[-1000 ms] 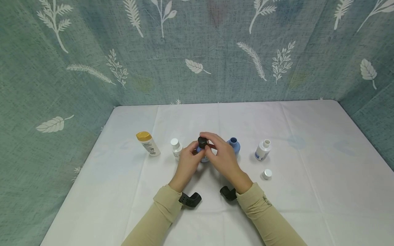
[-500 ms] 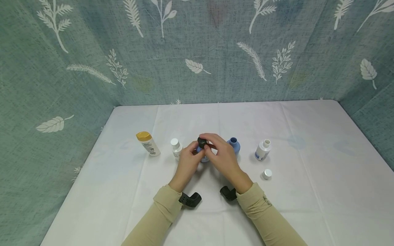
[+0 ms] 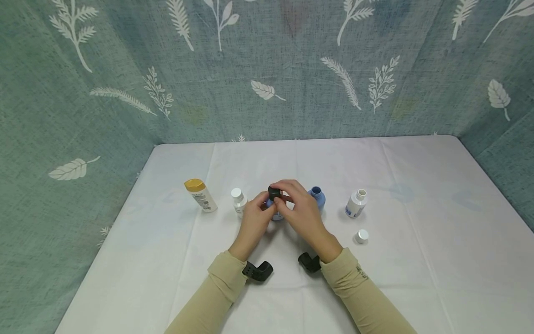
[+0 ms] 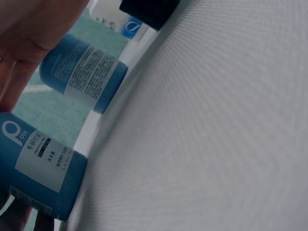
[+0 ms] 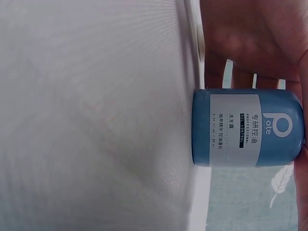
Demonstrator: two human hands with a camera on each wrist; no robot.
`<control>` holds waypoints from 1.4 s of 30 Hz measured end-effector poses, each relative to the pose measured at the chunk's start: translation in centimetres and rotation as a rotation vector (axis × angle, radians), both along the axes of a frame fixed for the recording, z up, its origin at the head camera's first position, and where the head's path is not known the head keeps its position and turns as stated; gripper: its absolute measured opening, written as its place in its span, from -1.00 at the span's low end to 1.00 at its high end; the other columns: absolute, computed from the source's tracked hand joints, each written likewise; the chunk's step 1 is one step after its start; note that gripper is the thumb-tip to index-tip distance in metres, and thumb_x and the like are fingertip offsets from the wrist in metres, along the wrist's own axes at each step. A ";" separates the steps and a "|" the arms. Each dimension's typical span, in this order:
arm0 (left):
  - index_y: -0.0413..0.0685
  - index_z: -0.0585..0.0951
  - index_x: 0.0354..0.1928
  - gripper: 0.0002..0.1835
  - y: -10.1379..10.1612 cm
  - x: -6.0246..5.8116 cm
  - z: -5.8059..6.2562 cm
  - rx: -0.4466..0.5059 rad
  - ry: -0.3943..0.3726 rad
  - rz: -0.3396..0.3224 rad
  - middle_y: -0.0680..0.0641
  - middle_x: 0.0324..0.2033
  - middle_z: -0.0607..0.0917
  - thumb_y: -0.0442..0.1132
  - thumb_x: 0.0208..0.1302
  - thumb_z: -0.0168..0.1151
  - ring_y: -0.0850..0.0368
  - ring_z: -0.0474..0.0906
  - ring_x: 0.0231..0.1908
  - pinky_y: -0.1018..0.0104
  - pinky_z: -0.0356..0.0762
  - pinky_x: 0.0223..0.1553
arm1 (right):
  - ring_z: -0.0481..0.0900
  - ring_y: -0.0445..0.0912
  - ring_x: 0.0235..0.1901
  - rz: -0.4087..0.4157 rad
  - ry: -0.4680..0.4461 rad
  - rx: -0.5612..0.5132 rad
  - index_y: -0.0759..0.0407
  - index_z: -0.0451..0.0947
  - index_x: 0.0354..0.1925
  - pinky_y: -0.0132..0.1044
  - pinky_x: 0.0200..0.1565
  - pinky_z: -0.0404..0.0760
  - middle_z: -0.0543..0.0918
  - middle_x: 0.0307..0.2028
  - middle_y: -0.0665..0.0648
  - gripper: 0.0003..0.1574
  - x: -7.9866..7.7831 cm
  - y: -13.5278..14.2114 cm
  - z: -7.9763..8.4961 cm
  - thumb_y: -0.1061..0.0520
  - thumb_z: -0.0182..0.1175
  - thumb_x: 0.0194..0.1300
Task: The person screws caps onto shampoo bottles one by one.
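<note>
Between my hands a small blue shampoo bottle stands upright on the table; its white label faces me in the right wrist view. My left hand grips the bottle around its shoulder. With thumb and fingers, my right hand pinches the black cap at the bottle's top. How far the cap sits on the neck is hidden by the fingers. Just behind the right hand stands a second blue bottle, uncapped, its neck showing; its printed back label shows in the left wrist view.
To the right stand an uncapped white bottle and, nearer me, a loose white cap. Left of the hands are a white-capped bottle and a bottle with a yellow cap. A white cloth covers the table.
The right hand's fingers have shifted slightly around the black cap, which tilted a little and came back. The left hand and the standing bottles have kept their places.
</note>
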State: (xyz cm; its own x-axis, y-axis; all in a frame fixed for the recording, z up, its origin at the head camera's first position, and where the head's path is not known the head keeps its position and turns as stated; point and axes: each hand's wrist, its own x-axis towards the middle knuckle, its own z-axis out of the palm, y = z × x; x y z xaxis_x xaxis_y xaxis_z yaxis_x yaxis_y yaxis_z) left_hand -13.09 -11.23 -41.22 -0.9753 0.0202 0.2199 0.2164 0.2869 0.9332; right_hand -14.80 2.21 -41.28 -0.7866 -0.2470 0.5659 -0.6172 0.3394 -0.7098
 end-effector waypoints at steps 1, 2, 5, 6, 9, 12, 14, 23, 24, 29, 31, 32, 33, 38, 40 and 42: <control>-0.17 0.58 -0.09 -0.74 0.0 0.0 0.0 -0.003 -0.003 0.002 -0.08 -0.22 0.65 -0.35 0.14 0.14 0.15 0.54 -0.19 0.33 0.48 -0.21 | 0.42 -0.26 -0.03 -0.002 0.000 0.000 0.00 0.49 -0.03 -0.40 -0.15 0.49 0.46 -0.05 -0.11 -0.65 0.0 0.0 0.0 0.17 0.14 0.17; -0.18 0.58 -0.09 -0.74 0.0 0.0 0.0 -0.004 -0.003 0.002 -0.08 -0.22 0.65 -0.34 0.14 0.14 0.15 0.54 -0.19 0.33 0.49 -0.21 | 0.41 -0.27 -0.03 -0.002 0.001 -0.001 0.00 0.49 -0.03 -0.40 -0.15 0.49 0.46 -0.05 -0.11 -0.66 0.0 0.0 0.0 0.17 0.15 0.17; -0.15 0.58 -0.09 -0.74 -0.2 -0.6 -1.1 0.006 -0.005 0.000 -0.06 -0.23 0.65 -0.32 0.14 0.17 0.15 0.54 -0.19 0.31 0.49 -0.20 | 0.42 -0.26 -0.03 -0.004 0.004 -0.003 0.00 0.50 -0.04 -0.39 -0.16 0.50 0.45 -0.05 -0.10 -0.66 0.0 0.0 0.0 0.16 0.15 0.17; -0.13 0.59 -0.10 -0.74 -0.3 -0.8 -1.5 0.008 -0.006 0.002 -0.05 -0.23 0.65 -0.31 0.14 0.17 0.15 0.54 -0.19 0.30 0.48 -0.20 | 0.42 -0.26 -0.03 -0.002 0.006 -0.002 0.00 0.50 -0.03 -0.38 -0.16 0.50 0.45 -0.04 -0.09 -0.66 0.0 0.0 0.0 0.16 0.15 0.17; -0.04 0.61 -0.13 -0.77 -0.5 -1.5 -2.8 0.016 -0.006 0.006 0.00 -0.25 0.66 -0.27 0.13 0.20 0.18 0.54 -0.20 0.30 0.48 -0.20 | 0.42 -0.25 -0.02 0.004 0.011 0.002 0.01 0.51 -0.03 -0.36 -0.16 0.51 0.46 -0.02 -0.09 -0.66 0.1 0.1 0.0 0.16 0.15 0.18; 0.03 0.62 -0.17 -0.80 -0.5 -1.6 -3.2 0.010 0.006 0.017 0.05 -0.27 0.66 -0.24 0.13 0.20 0.20 0.54 -0.22 0.32 0.48 -0.22 | 0.42 -0.26 0.00 0.015 0.011 0.006 0.00 0.50 -0.01 -0.36 -0.16 0.50 0.46 0.02 -0.09 -0.64 0.1 0.1 0.1 0.18 0.12 0.19; 0.04 0.62 -0.17 -0.80 -0.5 -1.6 -3.3 0.003 0.017 0.023 0.07 -0.26 0.65 -0.23 0.12 0.21 0.21 0.54 -0.23 0.32 0.48 -0.23 | 0.41 -0.27 0.02 0.019 0.009 0.007 0.00 0.49 0.02 -0.37 -0.15 0.50 0.46 0.05 -0.10 -0.62 0.1 0.1 0.0 0.20 0.08 0.20; 0.06 0.62 -0.15 -0.78 -0.5 -1.5 -3.1 -0.004 0.020 0.029 0.10 -0.22 0.63 -0.21 0.12 0.21 0.22 0.52 -0.22 0.31 0.47 -0.20 | 0.39 -0.26 0.05 0.032 0.027 0.010 0.04 0.47 0.07 -0.42 -0.11 0.46 0.44 0.09 -0.12 -0.57 0.0 0.1 0.0 0.26 -0.02 0.22; 0.06 0.62 -0.15 -0.78 -0.5 -1.5 -3.0 -0.003 0.018 0.029 0.10 -0.22 0.63 -0.20 0.12 0.22 0.22 0.52 -0.21 0.31 0.47 -0.19 | 0.39 -0.26 0.05 0.032 0.030 0.010 0.04 0.47 0.06 -0.42 -0.11 0.46 0.44 0.09 -0.12 -0.57 0.0 0.1 0.0 0.26 -0.01 0.22; 0.07 0.61 -0.13 -0.76 -0.5 -1.4 -2.9 0.010 0.011 0.019 0.08 -0.18 0.63 -0.13 0.13 0.22 0.19 0.51 -0.16 0.26 0.46 -0.16 | 0.40 -0.28 0.03 0.020 0.041 0.024 0.01 0.48 0.05 -0.42 -0.11 0.46 0.47 0.06 -0.12 -0.54 0.0 0.1 0.0 0.30 -0.02 0.20; 0.08 0.61 -0.13 -0.76 -0.5 -1.4 -3.0 0.012 0.006 0.015 0.08 -0.18 0.63 -0.10 0.13 0.22 0.18 0.51 -0.16 0.26 0.47 -0.17 | 0.41 -0.28 0.02 0.011 0.048 0.032 0.00 0.49 0.04 -0.40 -0.12 0.46 0.48 0.05 -0.11 -0.53 0.0 0.1 0.0 0.32 -0.03 0.19; 0.10 0.61 -0.13 -0.75 -0.6 -1.3 -2.9 0.011 0.003 0.013 0.09 -0.18 0.62 -0.09 0.13 0.22 0.19 0.52 -0.16 0.27 0.47 -0.17 | 0.41 -0.28 0.02 0.007 0.050 0.036 -0.01 0.49 0.03 -0.39 -0.12 0.46 0.49 0.04 -0.12 -0.53 0.0 0.1 0.1 0.32 -0.03 0.19; 0.10 0.61 -0.13 -0.75 -0.6 -1.3 -2.9 0.007 0.000 0.011 0.10 -0.18 0.62 -0.07 0.13 0.21 0.20 0.52 -0.16 0.29 0.47 -0.18 | 0.41 -0.27 0.02 0.003 0.052 0.040 -0.01 0.50 0.03 -0.38 -0.12 0.46 0.49 0.03 -0.12 -0.52 0.0 0.1 0.1 0.33 -0.03 0.18; 0.04 0.60 -0.12 -0.75 -0.5 -1.0 -2.0 0.002 -0.009 0.005 0.07 -0.18 0.63 -0.14 0.14 0.21 0.18 0.51 -0.16 0.30 0.47 -0.19 | 0.43 -0.25 0.00 0.001 0.048 0.039 0.00 0.51 0.00 -0.35 -0.13 0.47 0.52 0.00 -0.09 -0.53 0.0 0.2 0.1 0.34 -0.03 0.18; -0.03 0.61 -0.12 -0.76 -0.3 -0.6 -1.3 0.000 -0.001 0.009 0.02 -0.18 0.63 -0.20 0.14 0.21 0.16 0.51 -0.17 0.28 0.47 -0.19 | 0.43 -0.25 -0.01 0.004 0.042 0.034 0.01 0.51 -0.01 -0.35 -0.12 0.47 0.52 -0.02 -0.09 -0.55 0.0 0.2 0.1 0.34 -0.03 0.18; -0.09 0.60 -0.13 -0.76 -0.1 -0.3 -0.6 -0.005 0.013 0.015 -0.03 -0.19 0.63 -0.25 0.14 0.20 0.14 0.51 -0.19 0.27 0.47 -0.20 | 0.43 -0.25 -0.01 0.008 0.036 0.026 0.01 0.51 -0.01 -0.36 -0.12 0.48 0.52 -0.03 -0.09 -0.56 0.0 0.2 0.2 0.33 -0.01 0.18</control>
State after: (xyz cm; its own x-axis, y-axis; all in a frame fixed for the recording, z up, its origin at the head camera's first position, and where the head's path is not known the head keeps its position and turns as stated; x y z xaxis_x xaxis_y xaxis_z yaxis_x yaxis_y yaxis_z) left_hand -13.37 -11.31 -41.86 -0.9725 0.0064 0.2327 0.2243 0.2945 0.9290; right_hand -14.80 2.36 -41.10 -0.7636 -0.2683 0.5873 -0.6452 0.3527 -0.6778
